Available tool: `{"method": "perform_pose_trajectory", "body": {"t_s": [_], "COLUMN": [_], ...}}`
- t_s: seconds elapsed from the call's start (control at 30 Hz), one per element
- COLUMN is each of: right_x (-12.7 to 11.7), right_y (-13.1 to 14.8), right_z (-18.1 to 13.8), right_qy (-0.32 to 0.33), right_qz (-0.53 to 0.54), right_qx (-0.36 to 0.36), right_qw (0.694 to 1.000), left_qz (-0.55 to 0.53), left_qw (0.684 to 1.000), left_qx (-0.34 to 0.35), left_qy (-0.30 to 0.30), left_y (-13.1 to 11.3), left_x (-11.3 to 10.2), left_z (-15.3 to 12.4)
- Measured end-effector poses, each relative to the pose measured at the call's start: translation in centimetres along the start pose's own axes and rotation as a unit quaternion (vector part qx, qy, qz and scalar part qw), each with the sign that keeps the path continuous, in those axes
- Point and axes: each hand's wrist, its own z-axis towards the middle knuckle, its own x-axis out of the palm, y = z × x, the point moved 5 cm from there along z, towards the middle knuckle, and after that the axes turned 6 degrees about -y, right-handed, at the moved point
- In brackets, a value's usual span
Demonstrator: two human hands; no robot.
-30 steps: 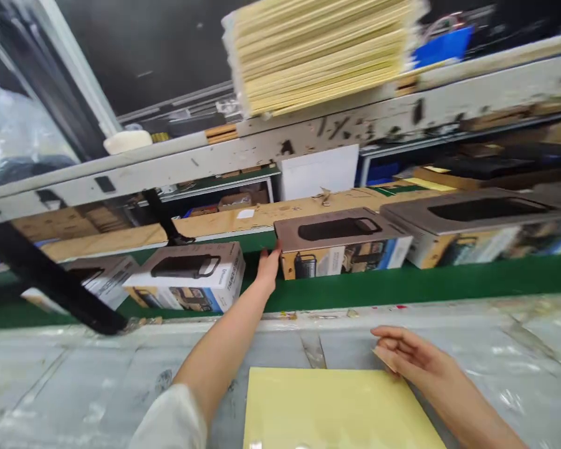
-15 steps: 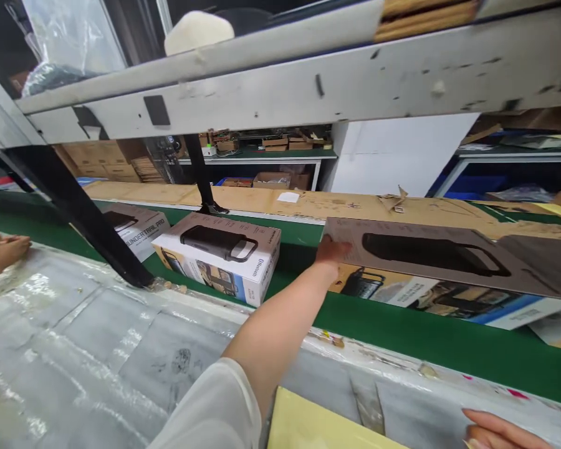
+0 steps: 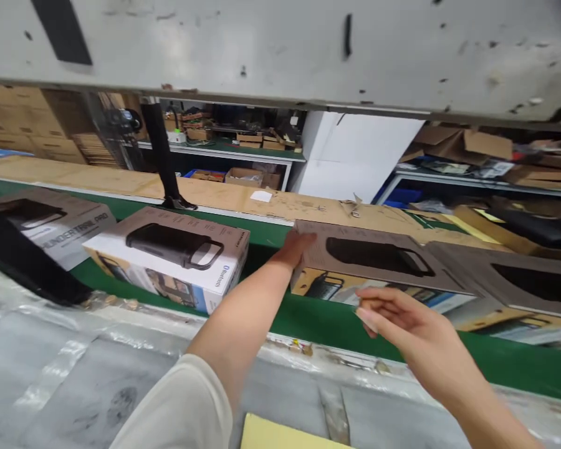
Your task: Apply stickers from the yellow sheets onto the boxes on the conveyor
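Brown-topped box (image 3: 369,259) sits on the green conveyor belt (image 3: 336,321), just beyond the film-covered table (image 3: 75,374). Left hand (image 3: 295,244) is on its left corner, fingers laid over the top edge, thumb hidden, so I can't tell whether that grip is clenched. Right hand (image 3: 395,318) hovers in front of the box, grip released, fingers loosely curled. White box (image 3: 177,262) lies on the belt to the left, second brown box (image 3: 518,287) just beside on the right.

green conveyor belt (image 3: 308,321) — white product box (image 3: 187,274) and brown-topped box (image 3: 322,249) side by side, apart
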Motion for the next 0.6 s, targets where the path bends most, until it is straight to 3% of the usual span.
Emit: {"method": "perform_pose_trajectory", "body": {"t_s": [0.2, 0.37, 0.6], "right_x": [2.1, 6.2, 10.2], "right_y": [1.3, 1.2, 0.3], "right_z": [7.6, 14.4, 18.2], "right_qy": [-0.002, 0.079, 0.136], "right_qz": [0.065, -0.001, -0.048], "right_qx": [-0.081, -0.183, -0.237], "right_qw": [0.995, 0.980, 0.961], "left_qz": [0.067, 0.063, 0.033], "left_qw": [0.998, 0.998, 0.999], "left_qx": [0.000, 0.015, 0.018], "left_qy": [0.013, 0.010, 0.009], "left_y": [0.5, 1.7, 1.6], "left_x": [-1.5, -2.9, -3.3], "left_z": [-1.9, -3.5, -3.7]}}
